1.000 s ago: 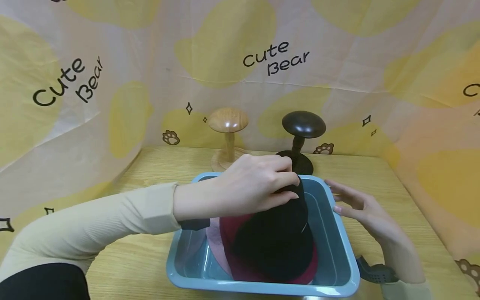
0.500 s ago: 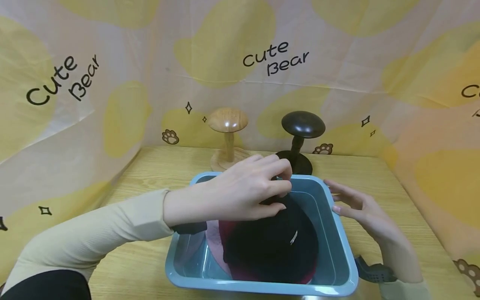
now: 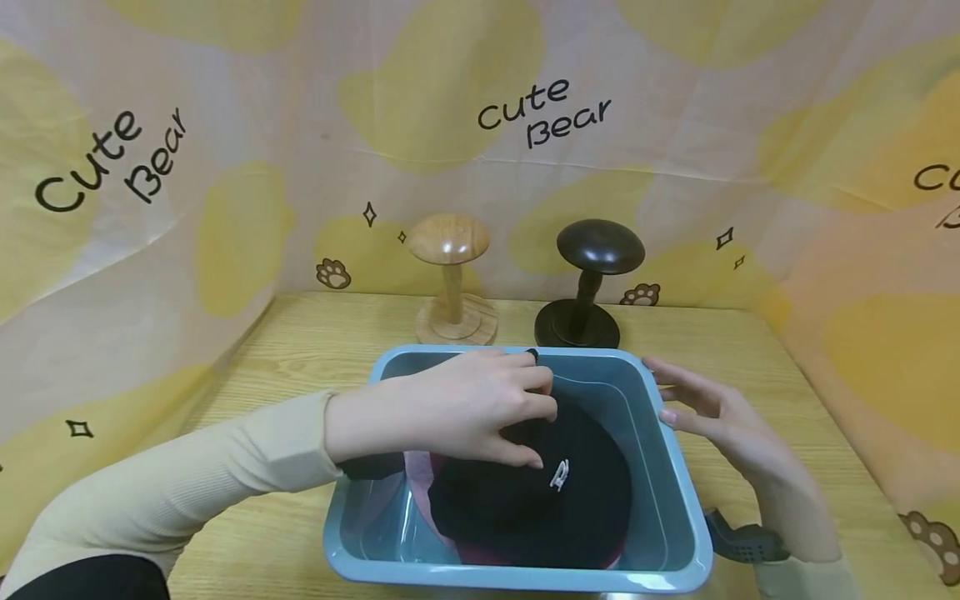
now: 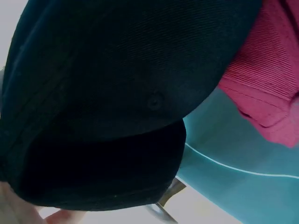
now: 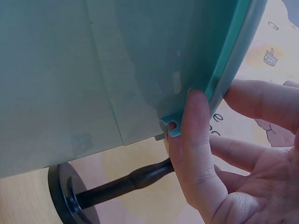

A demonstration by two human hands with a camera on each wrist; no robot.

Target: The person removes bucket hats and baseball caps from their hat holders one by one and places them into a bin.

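A black baseball cap [image 3: 517, 517] with a small white mark lies over other headwear in the light blue basin [image 3: 517, 575]. My left hand [image 3: 483, 404] grips its far end with curled fingers. In the left wrist view, the black cap [image 4: 140, 70] fills most of the picture, and my fingertips [image 4: 21, 210] show at its lower edge. A crimson cap [image 4: 268, 70] appears beside it, with a pale pink piece [image 3: 422, 487] of cloth on its left. My right hand [image 3: 723, 417] rests its extended fingers against the basin's right rim, outside the wall.
Behind the basin stand two mushroom-shaped hat stands, one of light wood [image 3: 453, 283] and one dark [image 3: 588, 283]. The wooden table [image 3: 262, 517] runs back to a yellow-patterned cloth backdrop [image 3: 420, 108]. More of the backdrop closes off both sides.
My left hand has moved left and down, away from the dark stand. The black cap has turned with it, so its white mark now faces up more. My right hand stays at the rim.
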